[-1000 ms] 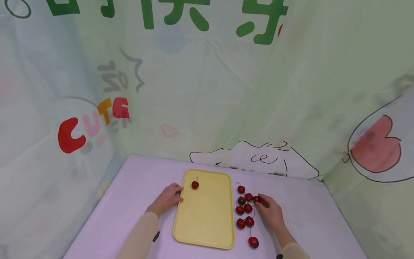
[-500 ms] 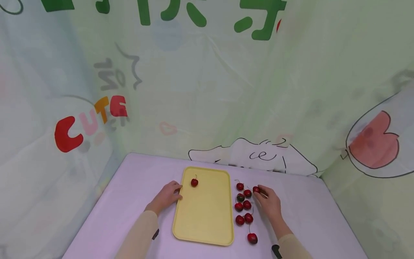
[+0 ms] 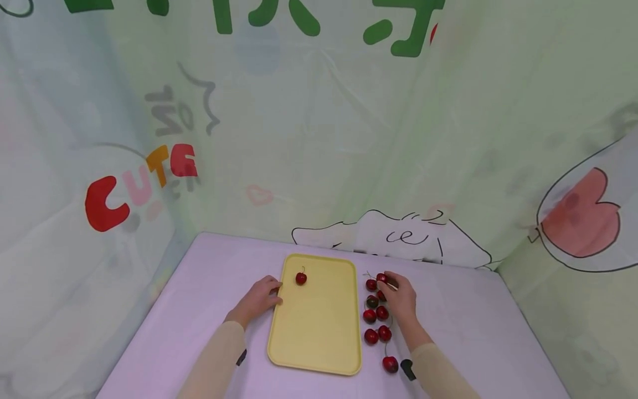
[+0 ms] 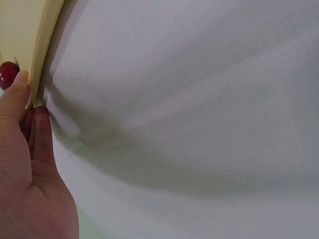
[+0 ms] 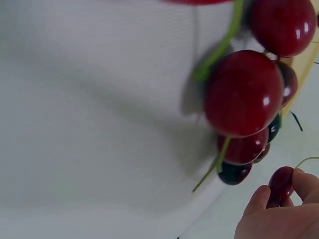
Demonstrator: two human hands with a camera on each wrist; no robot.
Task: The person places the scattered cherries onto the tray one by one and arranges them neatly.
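Head view: yellow tray [image 3: 314, 327] lies flat on the pale purple tabletop [image 3: 473, 321], between the two hands.
Left hand: [image 3: 256, 299] at the tray's left edge, nearly closed; the left wrist view shows its thumb on the rim and fingers against the outer side, pinching it.
Right hand: [image 3: 401, 299] fingers drawn together on one held cherry [image 3: 381, 277], thumb and fingertips pinching it; the right wrist view shows a green stem beside the thumb.
Held cherry: right of the tray, near the far end of the loose group.
Tray cherry: [image 3: 301, 279] single, dark red, inside the tray near its far left corner, stem pointing away.
Loose cherries: [image 3: 382, 313] eight on the tabletop along the tray's right side, one partly covered by the right hand; the nearest one sits apart.
Sleeves: [image 3: 214, 354] beige, on both arms.
Backdrop: [image 3: 299, 138] pale green printed cloth behind the tabletop.
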